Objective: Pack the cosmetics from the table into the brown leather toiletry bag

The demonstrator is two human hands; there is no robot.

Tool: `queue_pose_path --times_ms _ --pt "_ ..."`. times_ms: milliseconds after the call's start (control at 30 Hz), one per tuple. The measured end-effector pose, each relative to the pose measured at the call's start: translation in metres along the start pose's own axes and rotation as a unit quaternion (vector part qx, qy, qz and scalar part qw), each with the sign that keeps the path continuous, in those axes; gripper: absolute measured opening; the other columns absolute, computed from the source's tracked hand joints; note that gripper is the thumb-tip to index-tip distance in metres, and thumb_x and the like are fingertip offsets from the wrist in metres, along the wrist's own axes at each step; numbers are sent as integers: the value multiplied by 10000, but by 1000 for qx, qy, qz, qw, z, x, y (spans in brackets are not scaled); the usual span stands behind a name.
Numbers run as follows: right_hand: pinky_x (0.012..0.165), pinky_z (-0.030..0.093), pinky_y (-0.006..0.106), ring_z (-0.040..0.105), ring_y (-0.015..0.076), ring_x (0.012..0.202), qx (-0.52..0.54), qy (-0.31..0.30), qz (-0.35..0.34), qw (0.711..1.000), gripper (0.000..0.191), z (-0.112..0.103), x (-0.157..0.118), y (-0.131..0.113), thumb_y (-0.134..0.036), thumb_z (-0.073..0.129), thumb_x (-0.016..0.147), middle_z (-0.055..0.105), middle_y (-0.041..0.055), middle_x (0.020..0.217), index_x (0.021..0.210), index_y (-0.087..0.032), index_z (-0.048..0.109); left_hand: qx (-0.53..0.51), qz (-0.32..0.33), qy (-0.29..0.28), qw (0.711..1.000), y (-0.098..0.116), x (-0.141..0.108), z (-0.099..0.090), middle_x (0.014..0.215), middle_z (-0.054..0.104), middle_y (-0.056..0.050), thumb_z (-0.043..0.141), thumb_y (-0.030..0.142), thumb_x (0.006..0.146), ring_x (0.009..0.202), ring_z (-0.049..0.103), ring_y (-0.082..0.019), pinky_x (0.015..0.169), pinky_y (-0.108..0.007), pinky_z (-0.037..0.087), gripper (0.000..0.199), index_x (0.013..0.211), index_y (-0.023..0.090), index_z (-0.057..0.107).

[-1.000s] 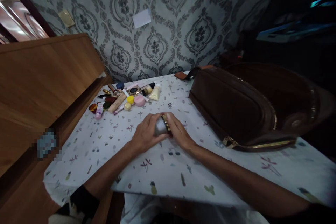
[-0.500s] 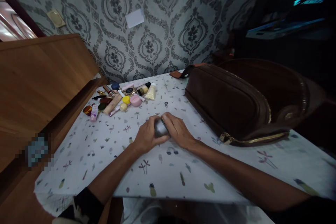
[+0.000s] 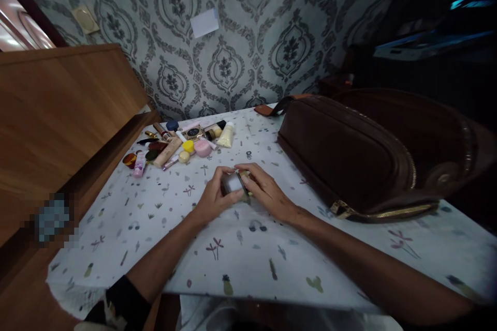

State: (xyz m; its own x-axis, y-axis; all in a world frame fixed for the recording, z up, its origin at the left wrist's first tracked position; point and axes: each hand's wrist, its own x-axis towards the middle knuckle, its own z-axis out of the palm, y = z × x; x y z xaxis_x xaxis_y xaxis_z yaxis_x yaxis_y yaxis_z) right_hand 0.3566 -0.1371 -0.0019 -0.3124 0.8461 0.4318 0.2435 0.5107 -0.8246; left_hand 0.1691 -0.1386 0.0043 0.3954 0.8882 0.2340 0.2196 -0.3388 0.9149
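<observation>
Above the middle of the patterned tablecloth, a small compact-like case with a pale grey face is held between both hands. My left hand grips its left side, thumb along the near edge. The fingers of my right hand are on its right side, where a gold and dark edge shows. To the upper left lies a pile of cosmetics, with a pink round jar, a yellow-lidded jar, a cream tube and a beige tube.
A large brown bag with gold zippers lies open on the right of the table. Wooden furniture borders the left side. A patterned wall rises behind the table.
Both hands have shifted slightly around the case, which is tilted differently; its paler face and gold edge show more. The view has moved a little.
</observation>
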Motion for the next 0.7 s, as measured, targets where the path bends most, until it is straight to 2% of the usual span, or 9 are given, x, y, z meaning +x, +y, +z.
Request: queue_pose_path --times_ms 233,333,433,500,600,700 --pt "804 523 335 606 217 1002 76 -24 59 995 493 -3 2 1 -541 489 971 619 87 1148 1344 -221 530 -7 1 50 999 2 1 2 918 539 13 704 494 786 793 492 -150 722 -260 417 501 1105 208 444" --pt "776 513 316 600 211 974 81 -16 78 994 495 -3 4 3 -549 530 942 633 73 1064 1299 -209 560 20 -14 63 998 3 1 1 913 558 10 719 494 769 788 512 -154 709 -263 423 512 1102 210 455" --pt "658 497 278 580 185 828 78 -11 119 990 507 -2 5 2 -607 512 926 610 36 896 1209 -194 599 79 -18 72 994 2 0 2 953 589 -4 765 491 723 779 540 -159 684 -268 432 550 1100 214 476" --pt "584 478 256 558 173 765 85 -14 145 986 519 -3 6 1 -660 471 923 583 21 837 1088 -191 621 130 5 75 989 0 -1 3 1030 610 -29 802 468 695 803 568 -171 693 -281 450 599 1135 214 485" --pt "555 456 245 537 161 729 86 -16 151 985 568 -6 7 -3 -720 411 920 553 13 791 902 -186 602 180 68 75 978 -3 -4 6 1126 611 -67 822 441 701 906 609 -209 736 -305 485 644 1196 208 483" --pt "541 429 249 511 149 681 87 -10 146 985 627 -8 8 -3 -765 377 907 536 8 765 904 -180 601 195 112 74 972 -6 -5 7 1150 606 -82 818 444 731 987 620 -237 763 -320 507 639 1217 210 476"
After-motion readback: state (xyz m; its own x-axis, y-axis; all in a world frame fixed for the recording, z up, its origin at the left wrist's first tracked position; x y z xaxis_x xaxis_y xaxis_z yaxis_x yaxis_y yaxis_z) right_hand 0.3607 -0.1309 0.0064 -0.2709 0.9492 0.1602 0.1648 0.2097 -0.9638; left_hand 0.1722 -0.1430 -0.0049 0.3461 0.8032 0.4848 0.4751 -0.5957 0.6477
